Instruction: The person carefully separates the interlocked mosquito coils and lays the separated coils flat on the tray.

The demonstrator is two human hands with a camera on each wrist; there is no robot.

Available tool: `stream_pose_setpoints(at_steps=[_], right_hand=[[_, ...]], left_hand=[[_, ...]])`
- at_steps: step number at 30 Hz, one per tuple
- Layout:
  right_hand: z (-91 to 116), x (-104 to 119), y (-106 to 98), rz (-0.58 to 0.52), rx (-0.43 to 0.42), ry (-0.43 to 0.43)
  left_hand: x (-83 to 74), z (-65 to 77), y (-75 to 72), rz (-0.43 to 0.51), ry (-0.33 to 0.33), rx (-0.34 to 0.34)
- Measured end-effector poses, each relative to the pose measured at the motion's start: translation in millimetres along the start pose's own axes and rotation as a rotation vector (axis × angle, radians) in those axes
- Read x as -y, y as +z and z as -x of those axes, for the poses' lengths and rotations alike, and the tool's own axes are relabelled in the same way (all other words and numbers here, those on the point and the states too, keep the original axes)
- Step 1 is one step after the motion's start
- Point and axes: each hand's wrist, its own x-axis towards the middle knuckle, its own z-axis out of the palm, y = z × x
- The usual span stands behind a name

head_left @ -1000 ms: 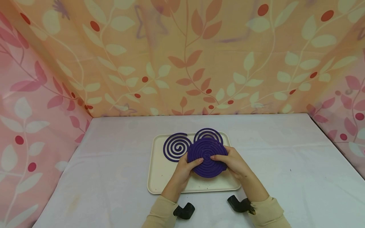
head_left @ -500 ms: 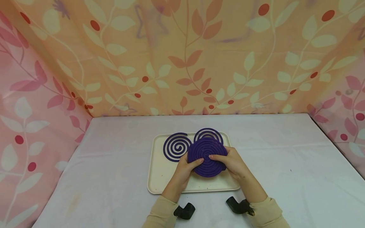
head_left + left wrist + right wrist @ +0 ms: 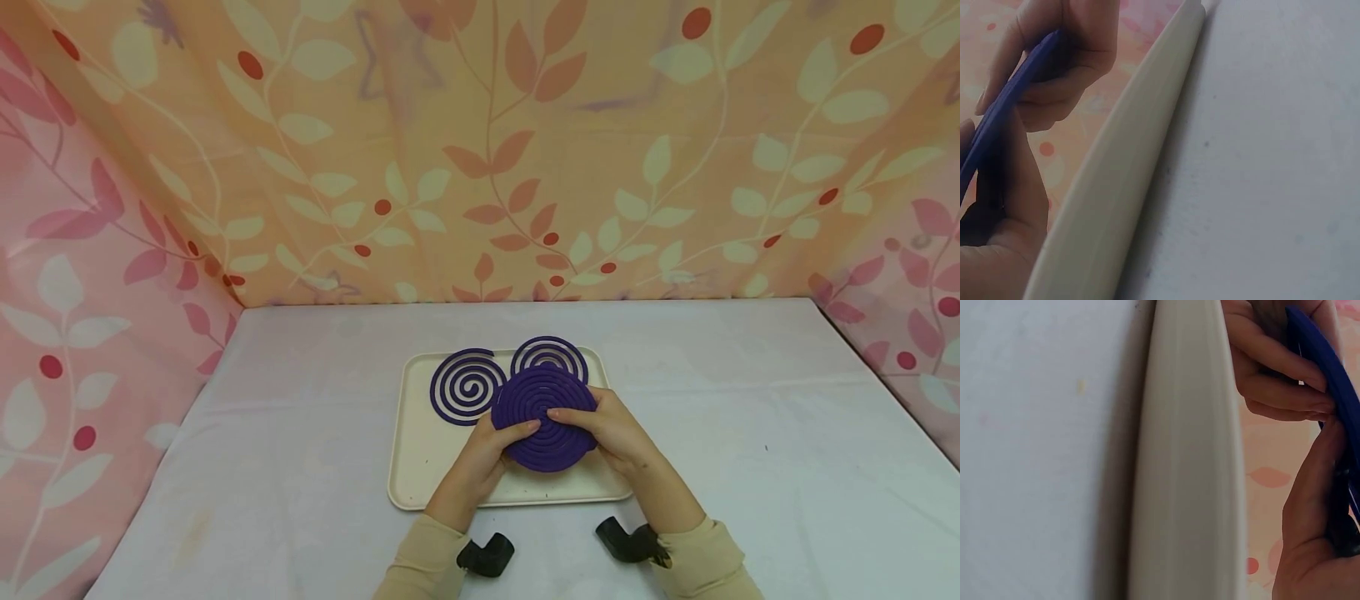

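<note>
A round purple mosquito coil disc, its spiral turns packed tight, is held up over the cream tray. My left hand grips its left side, thumb on the front face and fingers behind. On the right side my right hand grips it too, its thumb near the centre. The left wrist view shows the disc almost edge-on between both hands. In the right wrist view, fingers press the back of the disc. A loose, open-wound coil lies on the tray at left; another coil is partly hidden behind the disc.
The tray lies on a white-covered table. Black elbow-shaped pieces stick out at both cuffs, in front of the tray. A leaf-patterned curtain closes off the back and sides.
The held disc has dipped slightly towards me and changed its tilt a little. The right thumb has shifted slightly left on its face. Both coils on the tray stay put.
</note>
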Motion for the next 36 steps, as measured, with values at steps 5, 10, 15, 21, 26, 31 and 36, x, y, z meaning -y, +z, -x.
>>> stream_pose_setpoints(at_steps=[5,10,15,21,26,31,36], right_hand=[[-0.7,0.2,-0.5,-0.025,0.008,0.006],[-0.6,0.7,0.2,-0.044,0.010,0.002],[-0.4,0.2,0.0,-0.051,0.064,0.007],[0.3,0.3,0.7,-0.027,0.121,-0.001],[0.4,-0.6,-0.5,-0.003,0.131,-0.019],[-0.1,-1.9,-2.3,0.060,0.143,-0.047],[1.2,-0.1,-1.5,0.104,0.131,-0.057]], left_hand=[[0.3,-0.6,-0.2,-0.011,0.008,-0.017],[0.6,-0.7,-0.3,-0.024,0.003,-0.049],[0.8,0.0,-0.2,-0.025,0.002,-0.091],[1.0,-0.2,-2.7,-0.006,0.019,-0.135],[2.2,-1.5,-2.3,-0.016,0.046,-0.164],[2.2,-2.2,-0.9,-0.038,0.060,-0.210],[2.5,-2.6,-0.3,-0.048,0.075,-0.215]])
